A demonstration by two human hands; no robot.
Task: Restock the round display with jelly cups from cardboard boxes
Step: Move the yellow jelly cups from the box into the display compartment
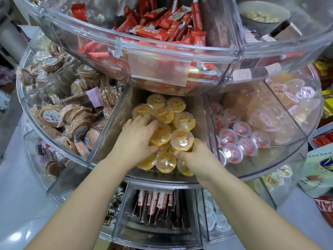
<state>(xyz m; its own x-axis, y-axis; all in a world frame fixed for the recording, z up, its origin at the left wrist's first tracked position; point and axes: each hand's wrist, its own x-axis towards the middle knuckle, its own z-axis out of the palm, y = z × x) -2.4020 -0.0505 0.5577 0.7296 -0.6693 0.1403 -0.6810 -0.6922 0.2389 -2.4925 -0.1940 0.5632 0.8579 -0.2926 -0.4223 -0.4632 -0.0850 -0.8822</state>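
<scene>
Jelly cups [163,114] under both hands; right fingers [180,153] pinch one, left fingers [144,120] flat.

Shop floor, snack section. Tiered round clear display [137,51] was split into wedge bins: red wrapped bars [162,31] up top, jelly cups [163,114] and wrapped biscuits [52,116] mid tier, packaged goods [322,175] on right.

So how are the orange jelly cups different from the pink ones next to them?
The orange jelly cups fill the middle compartment, where both hands are; the pink jelly cups sit untouched in the compartment to the right. Orange ones have yellow-orange lids and jelly; pink ones have red-printed lids and pale jelly. Both are small round sealed plastic cups.
</scene>
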